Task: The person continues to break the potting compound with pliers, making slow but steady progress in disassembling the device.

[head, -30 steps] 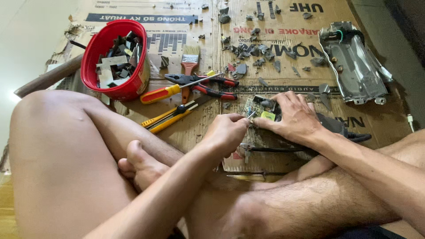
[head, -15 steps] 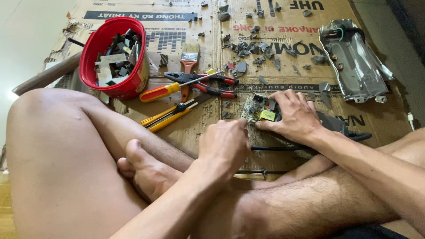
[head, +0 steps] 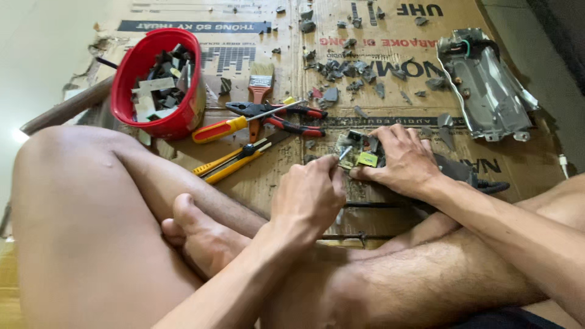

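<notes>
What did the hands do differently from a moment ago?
The left hand drew back toward the body half a second ago and has now gone forward again, its fingertips by the small circuit board with a thin metal tool. The right hand stayed pressed on the board. The red bowl, pliers, yellow screwdriver and metal casing did not move.

A red bowl (head: pixel 159 85) full of scrap pieces sits far left on the flattened cardboard (head: pixel 256 176). Right of it lie a small paintbrush (head: pixel 261 82), red-handled pliers (head: pixel 277 116), a yellow-handled screwdriver (head: pixel 228 127) and a yellow utility knife (head: pixel 234 159). Grey plastic fragments (head: pixel 347 70) are scattered beyond. A metal housing (head: pixel 484 88) rests far right.
</notes>
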